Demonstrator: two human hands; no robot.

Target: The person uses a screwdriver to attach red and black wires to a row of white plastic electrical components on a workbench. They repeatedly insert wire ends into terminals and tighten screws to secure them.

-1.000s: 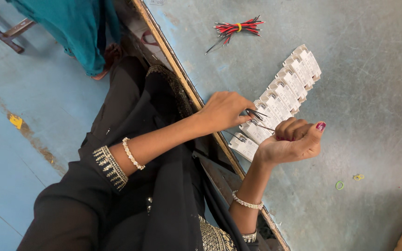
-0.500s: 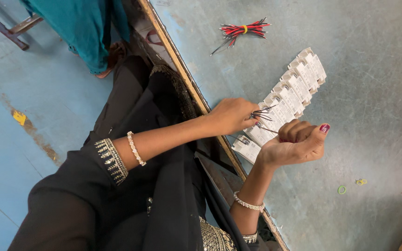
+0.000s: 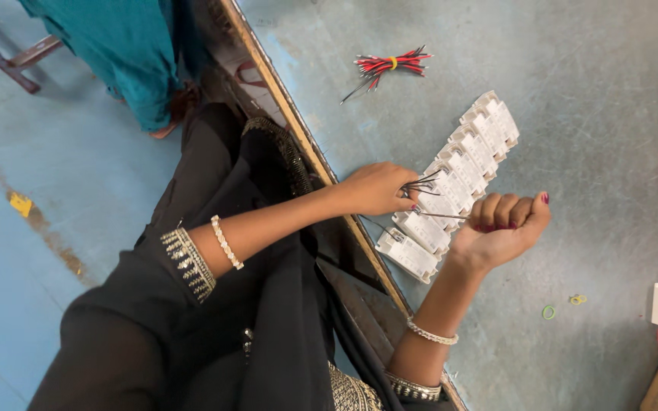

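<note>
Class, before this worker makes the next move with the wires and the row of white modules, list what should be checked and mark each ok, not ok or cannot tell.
1. Left hand grips the thin dark wires: ok.
2. Right hand is closed on a thin tool or wire: ok; which one, cannot tell.
3. White modules lie in one row on the table: ok.
4. Wire seated in a module: cannot tell.
5. Spare red and black wire bundle lies apart from the hands: ok.

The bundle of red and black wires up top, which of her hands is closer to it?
Left. The left hand lies below the wire bundle; the right hand sits lower, further right.
</note>
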